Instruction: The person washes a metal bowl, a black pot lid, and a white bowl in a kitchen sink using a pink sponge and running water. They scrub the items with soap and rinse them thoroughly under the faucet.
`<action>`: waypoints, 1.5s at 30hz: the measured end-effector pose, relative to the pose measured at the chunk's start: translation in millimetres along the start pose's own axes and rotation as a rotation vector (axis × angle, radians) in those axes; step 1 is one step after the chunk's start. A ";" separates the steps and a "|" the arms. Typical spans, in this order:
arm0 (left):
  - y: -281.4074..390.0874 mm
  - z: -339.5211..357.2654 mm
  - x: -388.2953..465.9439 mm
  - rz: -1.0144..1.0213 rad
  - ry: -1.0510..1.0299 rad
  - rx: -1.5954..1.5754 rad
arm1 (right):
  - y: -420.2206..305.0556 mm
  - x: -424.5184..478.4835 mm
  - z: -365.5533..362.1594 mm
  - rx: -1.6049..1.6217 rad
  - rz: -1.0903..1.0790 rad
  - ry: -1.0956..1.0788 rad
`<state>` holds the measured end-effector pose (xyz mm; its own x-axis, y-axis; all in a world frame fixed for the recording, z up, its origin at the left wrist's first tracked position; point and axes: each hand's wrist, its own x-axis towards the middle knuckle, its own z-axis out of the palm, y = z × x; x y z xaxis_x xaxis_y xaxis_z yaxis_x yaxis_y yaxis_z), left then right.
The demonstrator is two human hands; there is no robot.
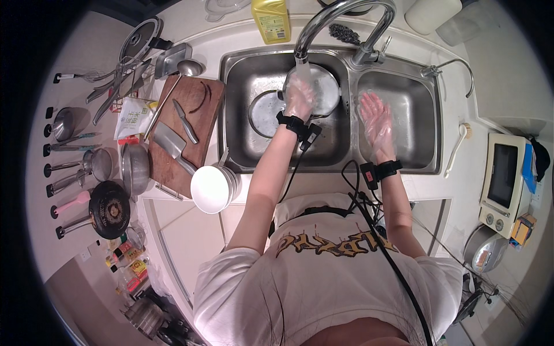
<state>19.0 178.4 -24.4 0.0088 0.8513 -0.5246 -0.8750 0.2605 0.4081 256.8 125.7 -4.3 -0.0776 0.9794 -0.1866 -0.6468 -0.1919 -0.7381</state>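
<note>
My left hand [299, 98], in a clear plastic glove, is under the water running from the chrome faucet [303, 47]. It is over the left side of a round metal pot [328, 93] holding whitish water in the left sink basin [242, 151]. Water and glare blur its fingers, so any grip is hidden. Beside the pot, partly behind my left wrist, lies a round dish or lid [265, 114] with a metallic rim. My right hand [377, 119], also gloved, hovers over the right sink basin [415, 129], fingers extended and holding nothing.
Left of the sink, a wooden cutting board [169, 160] bears a cleaver [171, 140], a small knife [184, 119] and a ladle [189, 68]. Stacked white bowls [211, 189] stand near the counter's front edge. A yellow bottle [271, 21] is behind the sink; a brush [458, 149] lies right.
</note>
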 end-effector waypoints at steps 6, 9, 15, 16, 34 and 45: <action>2.8 51.3 -21.4 0.087 0.021 0.028 | 1.1 0.1 -3.9 -0.005 -0.001 0.013; 2.0 34.6 -17.7 0.193 -0.124 0.161 | 1.4 1.1 -4.8 -0.005 0.001 0.012; -1.4 5.9 -9.4 0.187 -0.192 0.211 | 2.1 1.1 -6.0 0.012 0.019 -0.015; -1.1 5.4 -8.5 0.168 -0.178 0.175 | 2.4 0.8 -6.4 0.013 0.019 -0.018; 4.8 1.4 -5.6 0.091 -0.234 0.011 | 8.2 13.3 25.4 -0.105 0.009 -0.103; 2.6 -21.4 7.8 0.128 -0.093 -0.009 | 13.8 1.9 85.2 -0.204 -0.056 -0.280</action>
<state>6.4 175.9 -43.4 -0.0582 0.9161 -0.3968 -0.8761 0.1436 0.4602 183.2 130.3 40.4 -0.2695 0.9627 0.0225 -0.4932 -0.1179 -0.8619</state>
